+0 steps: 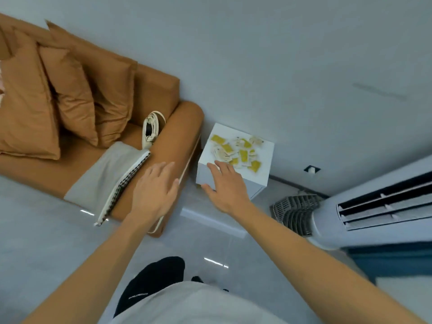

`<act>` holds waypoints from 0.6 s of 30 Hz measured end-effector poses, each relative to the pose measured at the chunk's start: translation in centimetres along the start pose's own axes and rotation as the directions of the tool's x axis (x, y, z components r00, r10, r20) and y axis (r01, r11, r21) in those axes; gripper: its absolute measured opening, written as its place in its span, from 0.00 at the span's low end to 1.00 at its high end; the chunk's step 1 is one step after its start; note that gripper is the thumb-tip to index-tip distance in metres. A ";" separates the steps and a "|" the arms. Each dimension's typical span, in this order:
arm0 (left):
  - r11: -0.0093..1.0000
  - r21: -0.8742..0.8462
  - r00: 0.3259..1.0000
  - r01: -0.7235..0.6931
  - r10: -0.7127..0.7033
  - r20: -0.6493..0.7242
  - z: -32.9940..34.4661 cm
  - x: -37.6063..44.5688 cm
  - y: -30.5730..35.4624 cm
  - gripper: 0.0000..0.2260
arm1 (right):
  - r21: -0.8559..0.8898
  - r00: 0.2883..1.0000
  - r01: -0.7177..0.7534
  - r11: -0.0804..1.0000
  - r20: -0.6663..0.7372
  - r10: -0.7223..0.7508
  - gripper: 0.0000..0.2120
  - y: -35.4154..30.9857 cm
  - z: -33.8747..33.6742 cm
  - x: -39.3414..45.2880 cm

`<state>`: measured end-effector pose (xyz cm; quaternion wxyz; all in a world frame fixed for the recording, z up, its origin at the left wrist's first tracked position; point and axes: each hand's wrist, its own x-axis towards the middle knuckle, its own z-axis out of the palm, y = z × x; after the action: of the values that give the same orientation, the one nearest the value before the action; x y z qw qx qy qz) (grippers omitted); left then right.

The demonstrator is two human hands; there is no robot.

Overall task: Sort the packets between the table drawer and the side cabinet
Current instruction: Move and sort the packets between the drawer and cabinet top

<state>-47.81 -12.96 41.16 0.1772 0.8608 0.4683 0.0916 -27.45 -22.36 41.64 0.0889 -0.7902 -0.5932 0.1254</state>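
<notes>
A small white side cabinet (265, 155) stands against the wall beside the sofa. Several yellow and white packets (236, 150) lie scattered on its top. My right hand (225, 185) reaches over the cabinet's near front corner with straight fingers, fingertips at the top edge close to the nearest packets; it holds nothing. My left hand (155, 190) hovers with spread fingers over the sofa armrest, left of the cabinet, and is empty. No drawer shows open.
An orange sofa (145, 94) with cushions, a grey cloth (105, 174) and a cream bag (152, 127) fills the left. A white air conditioner (374, 206) stands at the right with a floor grille (294, 211). Grey tiled floor lies between.
</notes>
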 end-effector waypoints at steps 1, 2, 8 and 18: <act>1.000 0.006 1.000 -0.022 0.022 0.007 0.6 1.4 1.2 0.23 | 0.017 1.000 -0.027 0.999 0.000 0.027 0.30 2.1 -0.3 0.8; 0.999 0.018 0.999 -0.042 0.042 0.015 1.1 3.0 2.3 0.23 | 0.035 0.999 -0.051 0.998 0.003 0.051 0.30 3.9 -0.5 1.9; 0.994 0.040 0.991 -0.101 0.098 0.091 6.1 15.5 4.4 0.23 | 0.102 0.983 -0.184 0.978 0.046 0.180 0.30 12.1 2.1 9.6; 0.979 0.001 0.909 -0.202 0.188 0.371 21.9 36.8 5.6 0.28 | 0.162 0.860 -0.506 0.847 0.172 0.481 0.34 27.4 11.0 22.3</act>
<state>-16.37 10.34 22.90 0.2351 0.9083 0.3400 -0.0638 0.17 -8.75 21.15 0.0959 -0.8936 -0.3584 0.2527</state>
